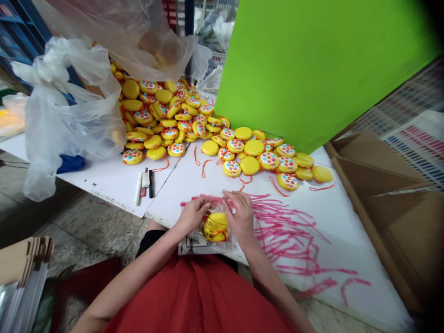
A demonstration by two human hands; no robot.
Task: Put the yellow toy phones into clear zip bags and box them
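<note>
A clear plastic bag (194, 243) with a round yellow toy (215, 225) inside lies at the table's front edge, close to my body. An orange cord loop shows against the toy. My left hand (196, 213) is closed, its fingers pinching the bag's upper left edge. On the other side, my right hand (240, 213) has thumb and fingers bent together at the upper right edge of the bag. Pink strip peeks out behind the fingers of both hands; whether either hand grips it cannot be made out.
Loose pink strips (287, 231) spread over the white table right of my hands. Yellow toys (166, 120) with coloured buttons are heaped at the back, beside cloudy plastic bags (72, 101). Pens (138, 188) lie left. A green board (305, 69) and cardboard box (381, 203) stand right.
</note>
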